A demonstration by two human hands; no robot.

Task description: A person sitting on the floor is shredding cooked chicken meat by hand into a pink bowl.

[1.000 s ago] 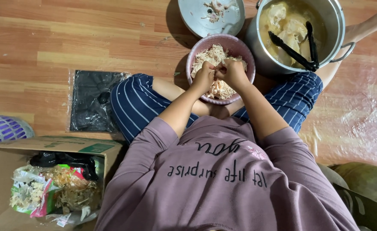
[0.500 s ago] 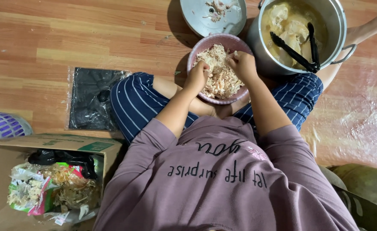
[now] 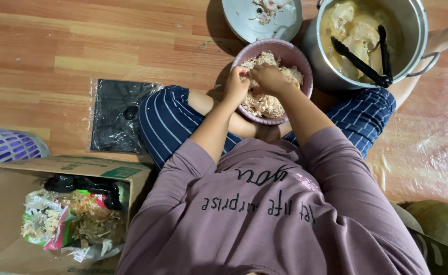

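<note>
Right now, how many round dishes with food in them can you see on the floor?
3. A pink bowl of shredded food under both hands, a grey plate with scraps above it, and a big metal pot with black tongs at top right. Others may be out of view.

even, warm indoor light, soft shadows beside the pot (image 3: 417,30), sharp focus, slight wide-angle bend.

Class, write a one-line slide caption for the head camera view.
Seated on a wooden floor, both hands, left hand and right hand, work shredded food over a pink bowl beside a steel pot.
</note>
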